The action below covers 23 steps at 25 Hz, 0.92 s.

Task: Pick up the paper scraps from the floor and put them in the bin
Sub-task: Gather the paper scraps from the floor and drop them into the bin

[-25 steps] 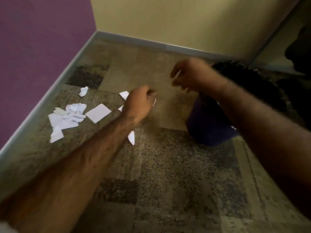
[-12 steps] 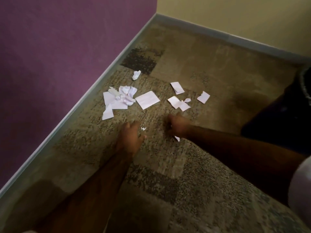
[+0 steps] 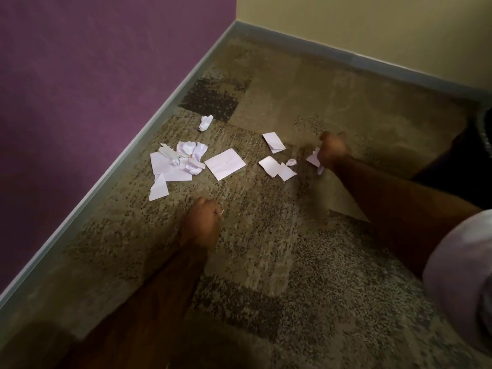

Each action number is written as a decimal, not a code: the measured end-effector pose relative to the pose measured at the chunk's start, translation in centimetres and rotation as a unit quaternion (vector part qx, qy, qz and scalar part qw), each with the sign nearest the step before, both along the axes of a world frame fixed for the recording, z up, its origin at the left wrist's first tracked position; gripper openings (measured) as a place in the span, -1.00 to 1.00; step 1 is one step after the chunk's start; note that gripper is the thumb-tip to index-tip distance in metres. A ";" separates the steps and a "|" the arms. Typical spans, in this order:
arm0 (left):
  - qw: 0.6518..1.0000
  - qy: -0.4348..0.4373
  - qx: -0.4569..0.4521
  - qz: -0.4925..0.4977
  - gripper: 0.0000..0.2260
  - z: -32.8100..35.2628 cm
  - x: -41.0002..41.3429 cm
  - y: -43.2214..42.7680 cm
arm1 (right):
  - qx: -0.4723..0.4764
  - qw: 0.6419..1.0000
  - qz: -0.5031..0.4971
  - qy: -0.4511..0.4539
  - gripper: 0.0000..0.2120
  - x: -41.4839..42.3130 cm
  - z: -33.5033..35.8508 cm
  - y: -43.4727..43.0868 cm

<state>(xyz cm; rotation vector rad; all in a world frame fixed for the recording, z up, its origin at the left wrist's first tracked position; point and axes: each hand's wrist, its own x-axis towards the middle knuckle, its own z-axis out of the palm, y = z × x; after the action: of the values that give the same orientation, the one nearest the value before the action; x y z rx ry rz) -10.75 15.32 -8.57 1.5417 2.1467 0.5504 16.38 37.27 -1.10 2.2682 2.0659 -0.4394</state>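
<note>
White paper scraps lie on the patterned carpet: a pile [image 3: 175, 163] near the purple wall, a flat square piece [image 3: 225, 164], a small crumpled bit [image 3: 205, 123], a folded piece [image 3: 274, 141] and two overlapping pieces [image 3: 278, 170]. My right hand [image 3: 332, 153] is down at the carpet with its fingers curled round a white scrap [image 3: 315, 159] that sticks out to its left. My left hand [image 3: 203, 222] is curled above the carpet, with a tiny white bit at its fingertips. The dark bin [image 3: 486, 129] shows only as a sliver at the right edge.
The purple wall [image 3: 93, 89] with a grey skirting board runs along the left. A yellow wall [image 3: 372, 30] closes the back. A pale sleeve [image 3: 463, 275] fills the lower right. A dark shape [image 3: 452, 166] lies behind my right forearm.
The view has swung left, away from the bin. My right hand came from above the bin, dipped to the near carpet, then moved out right to a scrap it now grips. My left hand lowered too.
</note>
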 end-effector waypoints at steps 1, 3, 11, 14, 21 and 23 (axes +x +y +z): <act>1.000 -0.010 -0.003 0.022 -0.84 0.0 0.0 0.2 | -0.006 1.000 -0.003 -0.019 -0.43 0.8 -0.2 0.5; 0.997 -0.048 -0.004 0.056 -0.84 -0.4 -0.2 0.6 | -0.024 1.000 0.001 -0.019 -0.38 2.0 -1.0 0.8; 0.985 -0.158 -0.059 0.028 -0.88 0.7 -2.0 1.2 | -0.090 0.983 0.157 0.017 -0.39 -1.3 -3.0 -1.1; 0.987 -0.151 -0.057 0.015 -0.86 1.0 -2.0 1.1 | -0.077 0.978 0.192 0.038 -0.61 -4.3 -3.1 -1.8; 0.989 -0.133 -0.071 0.010 -0.86 1.3 -1.8 1.0 | -0.070 0.983 0.170 0.002 -0.22 -9.3 -3.7 -3.3; 0.988 -0.133 -0.077 0.015 -0.85 1.2 -1.8 0.9 | -0.049 0.985 0.167 0.008 -0.34 -9.6 -4.0 -3.9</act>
<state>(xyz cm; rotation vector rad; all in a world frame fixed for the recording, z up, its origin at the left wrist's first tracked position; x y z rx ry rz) -12.54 16.27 -7.35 1.2788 1.9618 0.5519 6.75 33.37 -5.06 1.8194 2.3145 -0.5235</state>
